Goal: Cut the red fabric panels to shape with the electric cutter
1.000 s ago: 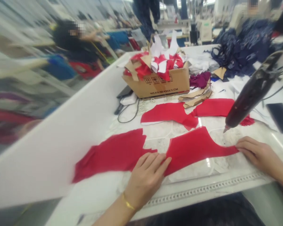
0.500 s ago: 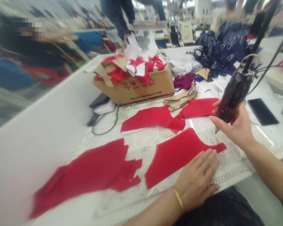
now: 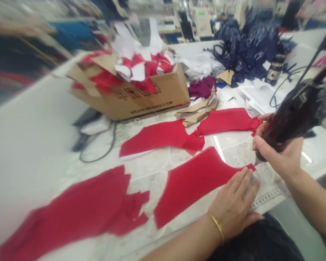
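four red fabric pieces (image 3: 190, 185) lie out, the open left hand (image 3: 233, 204) flat on one. the right hand (image 3: 279, 152) grips a black corded tool (image 3: 296, 116), its tip just beside that piece

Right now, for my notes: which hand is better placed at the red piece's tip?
Right hand, likely: it grips the corded tool, point beside the tip; the left hand pins the red piece.

Bright, diffuse overhead light casts only faint shadows; a white glare streak crosses the glossy tabletop (image 3: 233, 154). Wide-angle distortion and blur smear the left edge, softening the red fabric piece (image 3: 70, 214).
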`<action>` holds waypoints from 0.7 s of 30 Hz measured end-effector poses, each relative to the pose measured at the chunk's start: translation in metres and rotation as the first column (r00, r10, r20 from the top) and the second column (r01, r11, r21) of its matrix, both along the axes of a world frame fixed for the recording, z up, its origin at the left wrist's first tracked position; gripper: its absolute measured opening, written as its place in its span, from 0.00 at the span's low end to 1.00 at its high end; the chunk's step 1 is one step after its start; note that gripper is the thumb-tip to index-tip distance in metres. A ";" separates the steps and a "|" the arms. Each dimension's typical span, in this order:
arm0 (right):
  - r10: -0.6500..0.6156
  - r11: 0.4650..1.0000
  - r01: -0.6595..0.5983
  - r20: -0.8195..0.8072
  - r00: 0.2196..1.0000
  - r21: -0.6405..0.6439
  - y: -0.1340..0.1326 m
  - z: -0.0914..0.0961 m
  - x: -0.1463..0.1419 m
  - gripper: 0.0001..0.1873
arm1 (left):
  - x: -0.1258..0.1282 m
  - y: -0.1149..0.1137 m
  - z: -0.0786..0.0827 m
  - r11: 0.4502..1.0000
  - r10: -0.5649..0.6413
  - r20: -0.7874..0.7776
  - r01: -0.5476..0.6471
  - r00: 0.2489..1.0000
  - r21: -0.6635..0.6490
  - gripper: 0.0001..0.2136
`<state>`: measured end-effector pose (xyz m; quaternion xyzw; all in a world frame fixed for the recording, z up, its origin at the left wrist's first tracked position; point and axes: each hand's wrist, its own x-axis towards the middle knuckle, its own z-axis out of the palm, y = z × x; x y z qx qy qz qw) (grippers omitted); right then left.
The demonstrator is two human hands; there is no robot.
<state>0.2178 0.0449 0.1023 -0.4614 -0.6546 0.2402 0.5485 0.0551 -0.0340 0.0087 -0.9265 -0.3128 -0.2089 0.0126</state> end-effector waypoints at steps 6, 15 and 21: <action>-0.024 1.000 0.024 -0.018 1.000 0.003 -0.002 -0.002 -0.002 0.13 | 0.001 0.000 0.002 1.000 -0.009 0.022 0.009 1.000 0.007 0.34; -0.022 1.000 0.022 -0.024 0.999 -0.003 -0.003 -0.007 -0.003 0.11 | 0.001 0.000 0.001 1.000 -0.018 -0.005 0.018 1.000 -0.023 0.35; -0.069 0.998 0.069 0.005 0.998 -0.011 -0.004 -0.012 -0.001 0.11 | 0.002 0.001 0.002 0.999 -0.027 -0.010 0.026 1.000 -0.030 0.34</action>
